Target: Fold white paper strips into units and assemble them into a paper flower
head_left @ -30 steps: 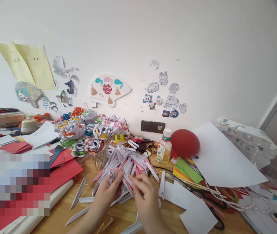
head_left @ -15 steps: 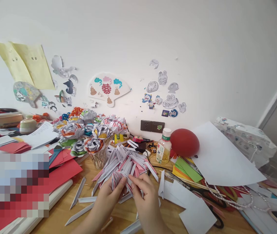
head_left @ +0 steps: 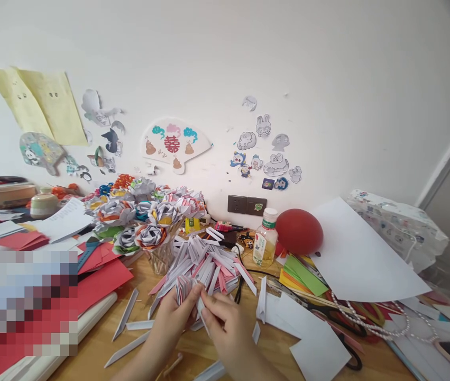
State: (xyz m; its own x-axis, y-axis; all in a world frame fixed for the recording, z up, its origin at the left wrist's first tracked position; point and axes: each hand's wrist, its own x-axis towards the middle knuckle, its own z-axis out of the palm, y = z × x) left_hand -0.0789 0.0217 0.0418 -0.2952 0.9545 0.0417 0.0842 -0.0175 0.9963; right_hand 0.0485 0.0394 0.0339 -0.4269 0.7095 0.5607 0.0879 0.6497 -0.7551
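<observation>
My left hand (head_left: pixel 177 312) is closed round a fan of folded paper pieces (head_left: pixel 184 288), white with pink edges. Close beside it, my right hand (head_left: pixel 220 315) pinches a white folded paper strip (head_left: pixel 202 312) at the edge of that fan. The thumbs of both hands nearly meet there. Behind the hands lies a heap of folded paper strips (head_left: pixel 196 254), white and pink. More loose strips (head_left: pixel 127 315) are scattered on the wooden table (head_left: pixel 101 349) to the left. How the strip joins the fan is hidden by my fingers.
Paper flowers (head_left: pixel 151 235) stand in a clear cup (head_left: pixel 159 259) at the back left. A bottle (head_left: pixel 265 238) and a red balloon (head_left: pixel 299 232) are at the back right. White paper sheets (head_left: pixel 320 338), black-handled scissors (head_left: pixel 343 323) and a bead string (head_left: pixel 383 333) lie right. Red paper (head_left: pixel 106 283) lies left.
Both hands have shifted slightly left and come closer together. The right hand has turned a little, its fingers now bunched at the fan's edge. The heap has not visibly moved.
</observation>
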